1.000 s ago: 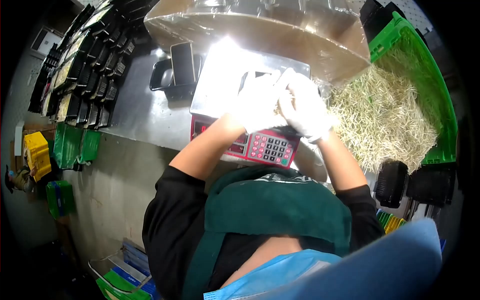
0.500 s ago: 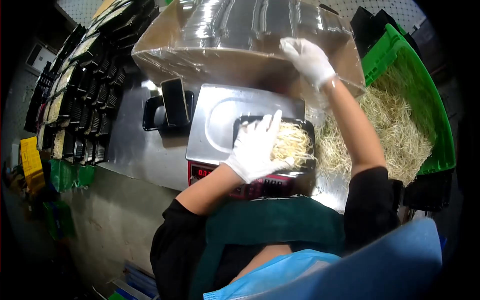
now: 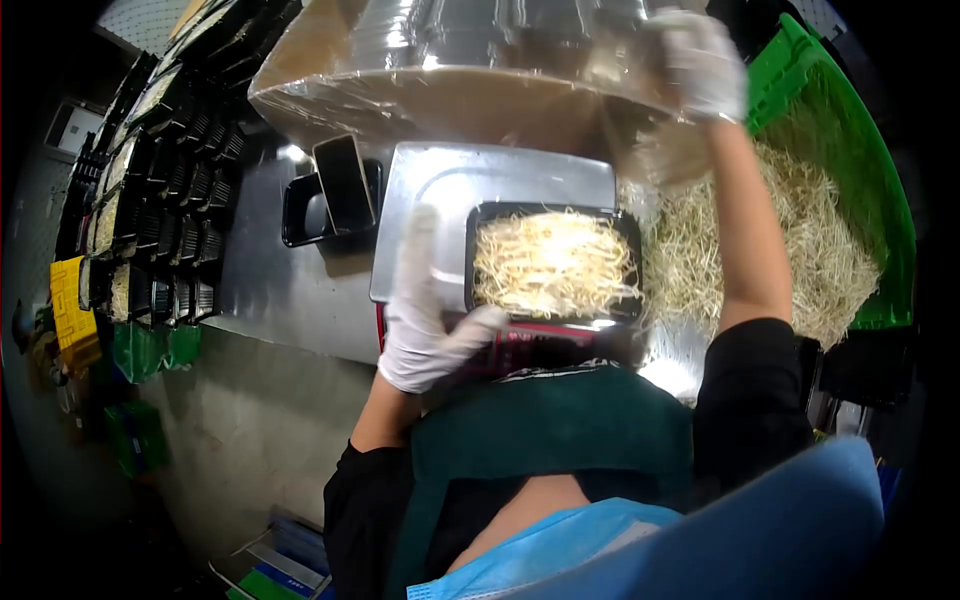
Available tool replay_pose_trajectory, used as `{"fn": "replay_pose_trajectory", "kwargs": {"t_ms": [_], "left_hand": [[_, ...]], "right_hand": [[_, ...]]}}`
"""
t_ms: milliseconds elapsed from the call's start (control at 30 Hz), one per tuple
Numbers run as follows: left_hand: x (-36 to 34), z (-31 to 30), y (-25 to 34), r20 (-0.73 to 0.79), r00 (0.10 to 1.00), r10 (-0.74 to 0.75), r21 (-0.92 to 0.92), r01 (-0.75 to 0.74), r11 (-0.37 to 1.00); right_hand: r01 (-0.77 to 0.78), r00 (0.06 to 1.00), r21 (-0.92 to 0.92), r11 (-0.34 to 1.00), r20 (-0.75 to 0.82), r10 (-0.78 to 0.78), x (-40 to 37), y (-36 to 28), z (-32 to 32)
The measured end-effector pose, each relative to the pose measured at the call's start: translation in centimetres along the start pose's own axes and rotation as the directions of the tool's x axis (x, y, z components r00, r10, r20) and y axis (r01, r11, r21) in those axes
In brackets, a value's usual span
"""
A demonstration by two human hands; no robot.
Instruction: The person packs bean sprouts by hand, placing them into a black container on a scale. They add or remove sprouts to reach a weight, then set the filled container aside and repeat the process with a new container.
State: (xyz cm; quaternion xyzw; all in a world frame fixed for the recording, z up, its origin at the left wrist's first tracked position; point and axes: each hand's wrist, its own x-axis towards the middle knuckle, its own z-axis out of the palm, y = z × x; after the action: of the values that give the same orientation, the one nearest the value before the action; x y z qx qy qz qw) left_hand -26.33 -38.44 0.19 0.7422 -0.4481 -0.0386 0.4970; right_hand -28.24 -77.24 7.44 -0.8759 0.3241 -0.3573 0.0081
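Note:
A black plastic tray of bean sprouts (image 3: 555, 265) sits on the right part of the steel scale (image 3: 430, 170). My gloved left hand (image 3: 428, 325) is beside the tray's left end, over the scale's front edge, with fingers stretched out and thumb spread. It holds nothing. My gloved right hand (image 3: 703, 68) is raised at the right end of a cardboard box (image 3: 470, 105) holding clear plastic pieces (image 3: 480, 35). Motion smears its fingers, so a grip cannot be made out. The scale's red front panel (image 3: 530, 340) is partly covered by my left hand.
A green crate (image 3: 880, 190) spills loose bean sprouts (image 3: 790, 240) on the right. A phone (image 3: 343, 185) leans in a black tray (image 3: 305, 212) left of the scale. Stacked filled trays (image 3: 150, 200) line the far left, above a yellow crate (image 3: 75, 310).
My left hand has come off the sprouts and moved left, uncovering the tray. My right hand has moved up and right along the box. The view has shifted slightly.

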Motion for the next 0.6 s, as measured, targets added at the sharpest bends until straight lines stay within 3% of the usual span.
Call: {"fn": "replay_pose_trajectory", "kwargs": {"t_ms": [33, 67, 100, 133, 167, 200, 233, 267, 300, 367, 433, 467, 500, 533, 567, 600], "left_hand": [[-0.5, -0.3, -0.6, -0.115, 0.992, 0.061, 0.028, -0.058, 0.998], [-1.2, -0.2, -1.3, -0.17, 0.984, -0.053, -0.117, 0.033, 0.993], [-1.8, 0.1, -1.7, -0.207, 0.963, -0.172, -0.265, 0.114, 0.957], [-1.8, 0.3, -1.4, -0.197, 0.953, -0.23, -0.349, 0.151, 0.925], [-1.8, 0.7, -1.7, -0.191, 0.955, -0.229, -0.356, 0.15, 0.922], [-1.7, 1.3, -2.4, -0.161, 0.969, -0.188, -0.382, 0.115, 0.917], [-1.4, 1.9, -2.8, -0.135, 0.98, -0.146, -0.408, 0.079, 0.91], [-0.9, 2.4, -2.7, -0.124, 0.975, -0.184, -0.424, 0.116, 0.898], [0.1, 2.9, -2.9, -0.107, 0.965, -0.239, -0.398, 0.179, 0.9], [2.1, 3.0, -4.2, -0.051, 0.993, -0.106, -0.373, 0.08, 0.924], [4.6, 3.2, -6.5, 0.008, 1.0, -0.016, -0.365, 0.018, 0.931], [5.5, 3.2, -7.1, 0.06, 0.996, 0.067, -0.368, -0.04, 0.929], [6.4, 2.9, -5.5, 0.059, 0.996, 0.072, -0.366, -0.046, 0.93], [7.3, 2.6, -4.1, 0.104, 0.973, -0.204, -0.66, 0.221, 0.718], [8.1, 2.3, -2.9, 0.238, 0.872, -0.429, -0.846, 0.403, 0.348], [8.5, 1.6, -3.1, 0.375, 0.854, -0.36, -0.856, 0.468, 0.218]], "right_hand": [[-0.014, 0.999, 0.527, 0.85, -0.025, 0.032, -1.4, 2.2, -3.1], [-0.043, 0.997, 0.768, 0.639, -0.011, 0.081, -2.5, 2.0, -7.2], [-0.05, 0.989, 0.859, 0.509, -0.029, 0.146, -5.3, 1.5, -10.2], [-0.032, 0.998, 0.913, 0.406, 0.006, 0.066, -7.7, 5.4, -10.0], [-0.146, 0.985, 0.963, 0.227, 0.121, 0.12, -10.9, 3.3, -11.4], [-0.15, 0.986, 0.958, 0.245, 0.162, -0.031, -13.5, 6.0, -10.0], [-0.358, 0.929, 0.932, -0.061, 0.362, 0.074, -17.1, 4.2, -9.4], [-0.501, 0.854, 0.853, -0.142, 0.515, 0.079, -20.3, 3.9, -7.8], [-0.565, 0.824, 0.763, -0.315, 0.542, -0.165, -23.2, 5.7, -4.3], [-0.612, 0.731, 0.678, -0.407, 0.681, 0.034, -26.2, 3.6, -0.9], [-0.597, 0.608, 0.549, -0.584, 0.785, 0.117, -25.0, 0.0, -0.6], [-0.605, 0.619, 0.61, -0.511, 0.764, 0.179, -24.7, 0.6, 0.6], [-0.609, 0.686, 0.649, -0.456, 0.72, 0.109, -23.0, 0.1, 0.2], [-0.609, 0.717, 0.71, -0.353, 0.683, 0.138, -22.0, -0.6, -0.5], [-0.602, 0.748, 0.76, -0.245, 0.644, 0.161, -20.2, -2.6, -2.6], [-0.661, 0.715, 0.739, -0.126, 0.672, 0.191, -20.1, -1.5, -0.1]]}}
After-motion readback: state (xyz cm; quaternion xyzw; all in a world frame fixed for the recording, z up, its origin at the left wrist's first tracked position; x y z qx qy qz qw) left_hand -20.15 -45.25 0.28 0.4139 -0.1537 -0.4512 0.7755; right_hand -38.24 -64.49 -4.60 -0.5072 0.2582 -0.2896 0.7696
